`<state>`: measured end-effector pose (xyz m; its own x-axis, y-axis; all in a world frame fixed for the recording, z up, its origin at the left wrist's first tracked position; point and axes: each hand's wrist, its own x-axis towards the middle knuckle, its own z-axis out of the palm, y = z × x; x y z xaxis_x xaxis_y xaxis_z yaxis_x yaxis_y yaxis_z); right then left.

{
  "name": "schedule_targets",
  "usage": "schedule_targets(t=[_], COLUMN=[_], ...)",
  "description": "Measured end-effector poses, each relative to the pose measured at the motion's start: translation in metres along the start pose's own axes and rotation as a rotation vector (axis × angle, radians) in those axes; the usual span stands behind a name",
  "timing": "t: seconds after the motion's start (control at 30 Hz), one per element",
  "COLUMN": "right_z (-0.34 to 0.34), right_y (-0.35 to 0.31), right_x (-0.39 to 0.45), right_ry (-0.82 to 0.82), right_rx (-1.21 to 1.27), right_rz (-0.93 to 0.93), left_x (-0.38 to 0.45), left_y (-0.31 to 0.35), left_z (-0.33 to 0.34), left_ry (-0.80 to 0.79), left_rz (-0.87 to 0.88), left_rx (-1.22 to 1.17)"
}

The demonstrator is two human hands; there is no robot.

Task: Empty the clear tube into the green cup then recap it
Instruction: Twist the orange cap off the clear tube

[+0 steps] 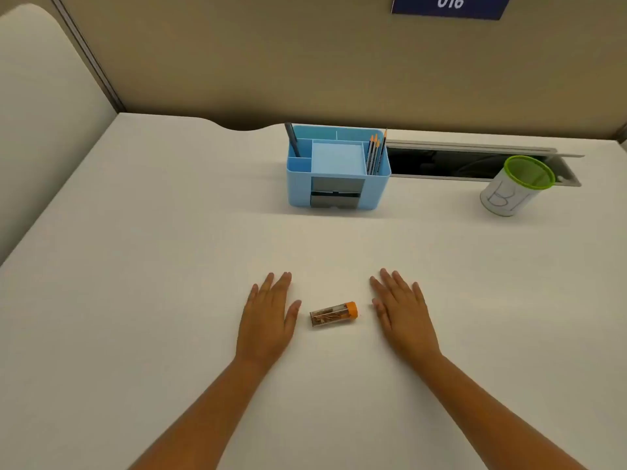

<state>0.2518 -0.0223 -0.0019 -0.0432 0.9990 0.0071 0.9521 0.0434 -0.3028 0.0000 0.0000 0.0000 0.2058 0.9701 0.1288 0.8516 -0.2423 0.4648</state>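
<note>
A clear tube [330, 316] lies on its side on the white table, between my two hands. Its orange cap [352, 309] is on and points right; brownish bits fill the tube. My left hand [268, 317] rests flat on the table just left of the tube, fingers extended, holding nothing. My right hand [402, 312] lies flat to the right of the cap, also holding nothing. The green cup [517, 184], mesh-walled with a white label around it, stands upright at the far right, well away from both hands.
A blue desk organizer [337, 169] with pencils and a pen stands at the back centre. Behind it to the right is an open cable slot [441, 161] in the table. A beige partition wall runs along the back.
</note>
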Motion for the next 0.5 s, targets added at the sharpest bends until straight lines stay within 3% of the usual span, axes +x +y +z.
schedule_targets(t=[0.07, 0.23, 0.37, 0.5], right_z=[-0.003, -0.003, 0.004, 0.008], right_y=[0.000, -0.033, -0.062, -0.066], right_x=[0.001, -0.003, -0.015, -0.027], right_ry=[0.040, 0.208, 0.221, 0.152], right_rx=[0.100, 0.687, 0.808, 0.775], right_rz=[0.008, 0.266, 0.227, 0.128], left_x=[-0.001, -0.009, -0.009, -0.007], left_y=[0.002, 0.027, 0.049, 0.049], left_z=[-0.003, 0.007, 0.017, 0.019], left_ry=[-0.008, -0.071, -0.009, 0.053], left_rz=[0.058, 0.271, 0.283, 0.273], left_rx=[-0.003, 0.063, 0.095, 0.060])
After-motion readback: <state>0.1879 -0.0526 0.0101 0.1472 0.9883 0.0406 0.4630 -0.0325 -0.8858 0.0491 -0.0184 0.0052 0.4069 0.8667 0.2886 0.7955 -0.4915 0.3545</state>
